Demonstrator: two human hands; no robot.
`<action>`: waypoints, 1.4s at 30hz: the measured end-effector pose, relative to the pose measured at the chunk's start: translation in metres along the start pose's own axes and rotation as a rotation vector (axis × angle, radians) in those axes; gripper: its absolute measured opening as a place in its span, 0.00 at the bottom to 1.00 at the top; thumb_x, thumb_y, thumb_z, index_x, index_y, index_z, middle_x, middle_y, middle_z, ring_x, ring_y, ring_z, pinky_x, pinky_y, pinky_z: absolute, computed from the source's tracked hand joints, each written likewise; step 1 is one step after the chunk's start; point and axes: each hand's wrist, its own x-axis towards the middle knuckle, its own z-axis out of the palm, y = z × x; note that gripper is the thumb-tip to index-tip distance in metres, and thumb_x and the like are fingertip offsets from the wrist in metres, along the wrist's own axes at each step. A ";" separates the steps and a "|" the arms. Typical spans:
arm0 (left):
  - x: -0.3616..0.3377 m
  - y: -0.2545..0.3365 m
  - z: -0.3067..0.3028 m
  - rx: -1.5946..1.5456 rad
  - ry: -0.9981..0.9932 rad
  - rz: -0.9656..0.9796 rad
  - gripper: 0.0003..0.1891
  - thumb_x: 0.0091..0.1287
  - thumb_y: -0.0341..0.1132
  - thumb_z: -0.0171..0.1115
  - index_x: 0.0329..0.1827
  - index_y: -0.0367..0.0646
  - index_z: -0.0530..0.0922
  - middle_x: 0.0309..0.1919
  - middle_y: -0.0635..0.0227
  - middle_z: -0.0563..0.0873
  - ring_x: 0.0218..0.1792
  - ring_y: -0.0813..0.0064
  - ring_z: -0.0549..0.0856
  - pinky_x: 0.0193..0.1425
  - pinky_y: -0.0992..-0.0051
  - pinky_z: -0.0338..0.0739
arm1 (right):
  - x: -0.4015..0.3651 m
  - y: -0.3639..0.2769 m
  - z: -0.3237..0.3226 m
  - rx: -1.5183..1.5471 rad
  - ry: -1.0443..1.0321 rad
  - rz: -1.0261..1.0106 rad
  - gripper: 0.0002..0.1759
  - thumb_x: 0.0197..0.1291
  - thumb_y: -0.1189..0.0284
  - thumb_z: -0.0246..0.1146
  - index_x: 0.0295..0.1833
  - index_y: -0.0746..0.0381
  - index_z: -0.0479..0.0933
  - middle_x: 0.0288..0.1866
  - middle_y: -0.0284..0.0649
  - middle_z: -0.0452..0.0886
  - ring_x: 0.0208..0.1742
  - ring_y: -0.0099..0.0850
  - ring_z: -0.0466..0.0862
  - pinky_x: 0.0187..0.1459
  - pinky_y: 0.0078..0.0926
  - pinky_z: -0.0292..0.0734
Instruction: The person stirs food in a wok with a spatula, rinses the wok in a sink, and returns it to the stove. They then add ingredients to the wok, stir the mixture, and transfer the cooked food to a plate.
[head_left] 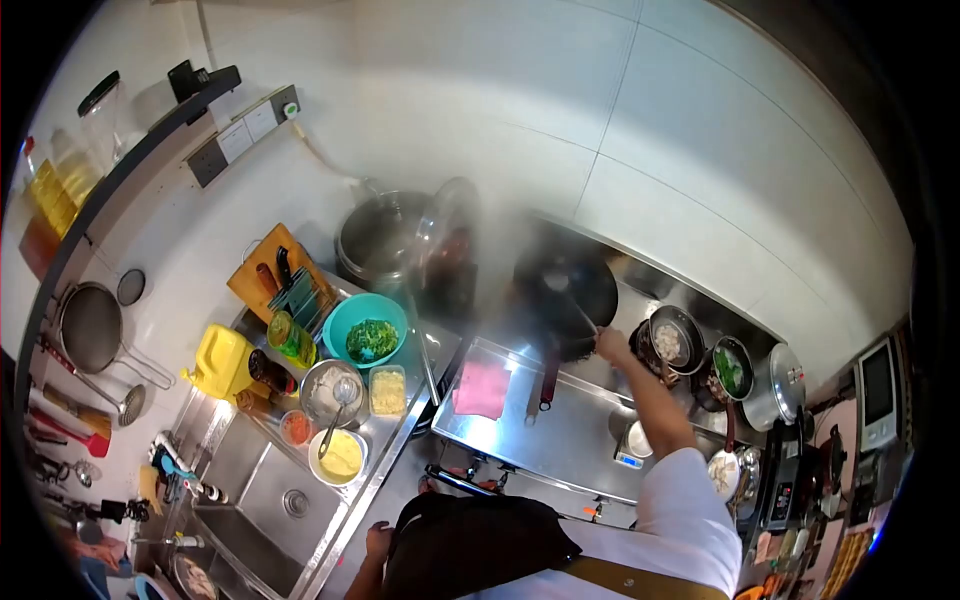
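While the right hand [612, 345] is closed around the near end of a long-handled utensil [577, 306], the utensil's far end sits inside a black wok [590, 282]. Utensil location: over the wok, partly in haze; head type unclear. Long axis: slanting, from the right hand away from the person and leftward into the wok. Right grip: fingers wrapped on the handle. Left hand [378, 540]: low, near the apron [480, 545] and the sink unit's edge; cannot tell whether its grip is spread or pressed together.

Surroundings: the wok's handle [549, 382] projects toward the person over the steel tabletop [510, 425], between a pink cloth [482, 388] and the right forearm. Left of the wok, one glass lid [447, 215] stands tilted at the right side of a large pot [375, 235]; haze blurs both.

Counts: two pans right of the hand, one with pale pieces [668, 342], one with green leaves [733, 368]; one lidded pot [775, 388] beyond. Beside the sink [270, 520]: three bowls (teal [365, 305], metal [322, 410], white [340, 470]) and two small tubs (pale yellow contents [388, 391], orange-red contents [297, 428]). One spoon [336, 415] lies in the metal bowl, its handle toward the white one.
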 end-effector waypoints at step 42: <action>0.117 0.229 -0.218 -0.308 0.623 0.521 0.21 0.76 0.47 0.50 0.45 0.36 0.82 0.20 0.59 0.83 0.23 0.65 0.84 0.29 0.66 0.76 | -0.267 -0.316 0.011 0.599 -0.279 -0.271 0.16 0.66 0.66 0.61 0.53 0.65 0.78 0.30 0.48 0.84 0.29 0.41 0.84 0.34 0.37 0.77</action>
